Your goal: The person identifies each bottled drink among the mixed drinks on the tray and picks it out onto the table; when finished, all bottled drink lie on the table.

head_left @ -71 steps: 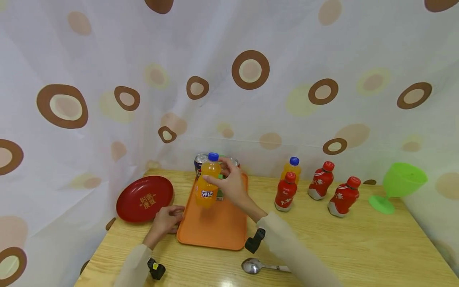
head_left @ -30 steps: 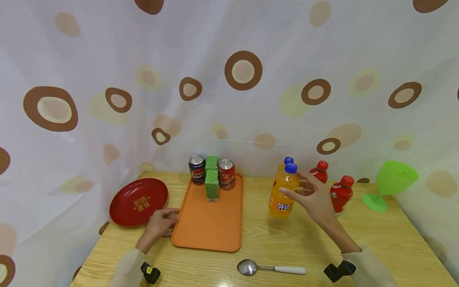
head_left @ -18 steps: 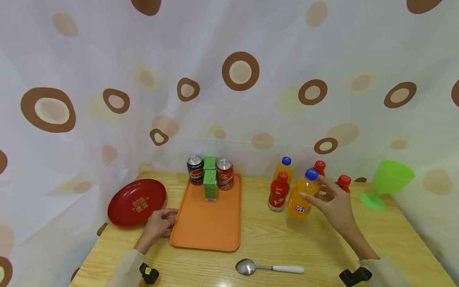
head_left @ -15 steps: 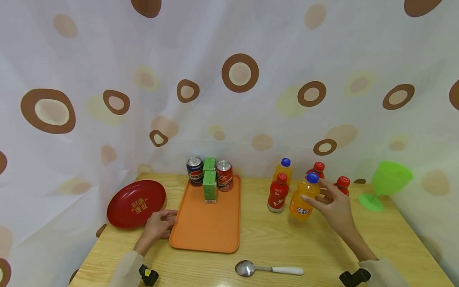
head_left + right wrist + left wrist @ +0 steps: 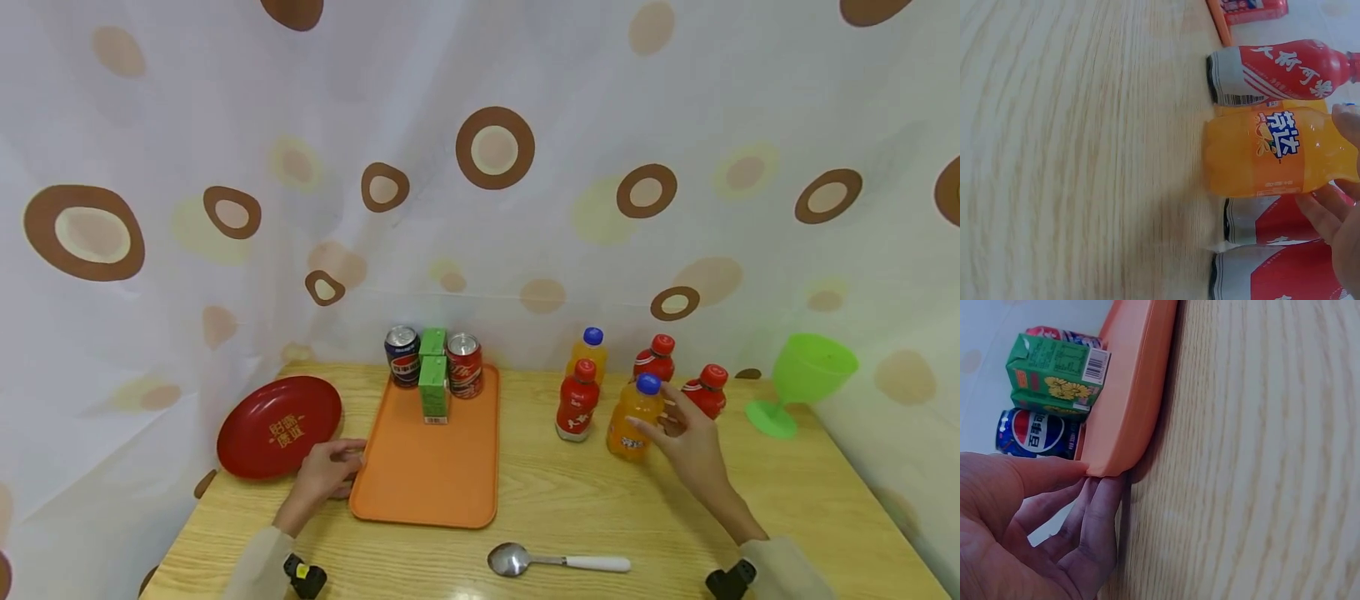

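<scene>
My right hand grips an orange soda bottle with a blue cap by its upper part. The bottle stands upright, its base right at the table in the right wrist view. To its left is a red bottle; two more red bottles are behind and to the right. My left hand pinches the left rim of an orange tray, thumb on the rim and fingers against its outer side, as the left wrist view shows. At the tray's far end stand two green drink cartons, a blue cola can and a red can.
A second orange soda bottle stands at the back, partly hidden by the red one. A red oval plate lies left of the tray. Near the front is a spoon with a white handle; a green goblet stands far right.
My right hand has carried the orange soda bottle from over the tray to the right and lowered it among the red bottles. The left hand has stayed at the tray's rim.
</scene>
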